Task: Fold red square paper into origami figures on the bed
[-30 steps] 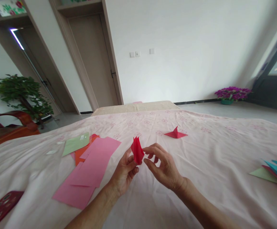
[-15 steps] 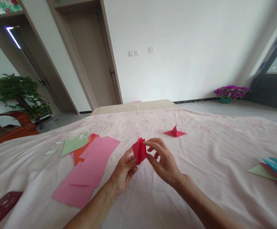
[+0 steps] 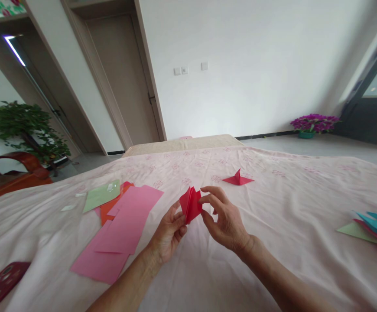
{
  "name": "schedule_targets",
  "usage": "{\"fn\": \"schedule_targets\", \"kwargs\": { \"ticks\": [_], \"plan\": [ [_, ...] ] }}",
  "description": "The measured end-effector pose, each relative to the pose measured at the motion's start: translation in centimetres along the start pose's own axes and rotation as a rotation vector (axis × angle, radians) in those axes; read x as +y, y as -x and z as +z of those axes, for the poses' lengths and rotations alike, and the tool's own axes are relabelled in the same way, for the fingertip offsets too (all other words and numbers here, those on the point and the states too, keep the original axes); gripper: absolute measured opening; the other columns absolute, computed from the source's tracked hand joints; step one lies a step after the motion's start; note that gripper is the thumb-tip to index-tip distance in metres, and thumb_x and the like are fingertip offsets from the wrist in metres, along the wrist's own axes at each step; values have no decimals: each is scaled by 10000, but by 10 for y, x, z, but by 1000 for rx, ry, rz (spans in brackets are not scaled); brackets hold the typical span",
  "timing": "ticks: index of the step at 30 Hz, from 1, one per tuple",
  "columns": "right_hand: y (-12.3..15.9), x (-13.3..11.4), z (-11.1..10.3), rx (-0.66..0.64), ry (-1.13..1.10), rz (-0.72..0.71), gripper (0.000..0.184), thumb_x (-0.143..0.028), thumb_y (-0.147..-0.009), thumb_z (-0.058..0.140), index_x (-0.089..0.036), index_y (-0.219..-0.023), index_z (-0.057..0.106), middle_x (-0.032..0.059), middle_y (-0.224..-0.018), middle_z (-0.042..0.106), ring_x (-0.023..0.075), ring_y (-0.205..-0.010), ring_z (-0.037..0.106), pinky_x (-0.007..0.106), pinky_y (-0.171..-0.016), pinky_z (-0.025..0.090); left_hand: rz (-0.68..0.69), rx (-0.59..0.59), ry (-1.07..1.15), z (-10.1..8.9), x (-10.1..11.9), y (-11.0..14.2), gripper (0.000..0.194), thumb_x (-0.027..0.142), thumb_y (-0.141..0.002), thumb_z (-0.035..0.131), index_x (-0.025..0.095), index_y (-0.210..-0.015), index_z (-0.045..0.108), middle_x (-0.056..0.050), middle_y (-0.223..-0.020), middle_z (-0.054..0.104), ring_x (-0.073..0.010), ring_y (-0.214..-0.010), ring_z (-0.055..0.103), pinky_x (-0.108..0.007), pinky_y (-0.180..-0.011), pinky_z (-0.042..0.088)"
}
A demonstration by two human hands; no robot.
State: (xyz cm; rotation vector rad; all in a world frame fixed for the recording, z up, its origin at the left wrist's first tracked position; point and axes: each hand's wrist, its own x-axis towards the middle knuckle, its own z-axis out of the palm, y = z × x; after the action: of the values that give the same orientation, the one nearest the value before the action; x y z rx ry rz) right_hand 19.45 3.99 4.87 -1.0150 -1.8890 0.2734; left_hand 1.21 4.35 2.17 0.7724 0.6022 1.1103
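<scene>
A folded piece of red paper with several pointed layers stands upright above the cloth, in the middle of the view. My left hand pinches it at its lower left edge, thumb in front. On the other side, my right hand has its index finger and thumb at the paper's right edge, its other fingers curled or raised. Beyond my right hand, a second folded red paper piece lies on the cloth with one point sticking up.
Pink paper sheets, an orange sheet and a green sheet overlap at the left. A red phone lies near left. Blue, red and green folded papers sit at the right edge. A floral cloth covers the surface.
My right hand has shifted slightly right, and the right flap of the red paper stands out wider. My left hand keeps its hold in the same place.
</scene>
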Motion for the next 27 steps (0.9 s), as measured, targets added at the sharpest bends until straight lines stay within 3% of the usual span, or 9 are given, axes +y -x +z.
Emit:
{"fn": "schedule_targets", "kwargs": {
  "ticks": [4,8,14,18,22,27],
  "plan": [
    [-2,1,-7,-81,-6,-113,157,-149,-771,610,-225,-909,604,58,-1163,576,189,-924,591,326,-757,492,8,-1,1,-2,0,-2,607,155,-811,715,263,-1360,480,-35,-1013,655,-16,-617,548,-86,-551,489],
    [-7,4,-9,-187,-84,-153,67,-274,-866,613,-239,-886,667,33,-991,651,182,-923,592,323,-805,473,15,2,13,-2,0,-3,573,172,-803,724,252,-1331,515,-22,-994,649,-16,-615,559,-83,-548,500],
    [-11,3,-8,-233,-221,-38,257,-339,-960,475,-230,-870,689,28,-868,673,158,-833,604,307,-783,475,0,51,58,-7,-4,-4,561,149,-746,774,225,-1264,571,-4,-928,642,-1,-557,527,-87,-526,498],
    [-10,0,-4,-230,-269,118,278,-331,-951,472,-198,-761,626,-1,-751,624,129,-709,576,251,-654,454,-9,56,78,-11,-7,-6,521,139,-733,784,203,-1216,599,20,-832,615,2,-538,498,-80,-501,480],
    [-10,-3,-1,-218,-213,210,240,-306,-914,516,-197,-720,605,-26,-698,594,113,-637,528,232,-584,400,-6,56,83,-14,-9,-7,489,133,-710,799,195,-1165,629,17,-849,622,3,-544,498,-74,-490,471],
    [-11,-7,-2,-170,-73,199,199,-244,-878,544,-211,-702,632,-26,-678,601,127,-646,526,250,-591,382,-15,41,63,-12,-9,-7,447,138,-685,817,183,-1102,663,10,-867,639,3,-548,522,-73,-490,469]
  ]
}}
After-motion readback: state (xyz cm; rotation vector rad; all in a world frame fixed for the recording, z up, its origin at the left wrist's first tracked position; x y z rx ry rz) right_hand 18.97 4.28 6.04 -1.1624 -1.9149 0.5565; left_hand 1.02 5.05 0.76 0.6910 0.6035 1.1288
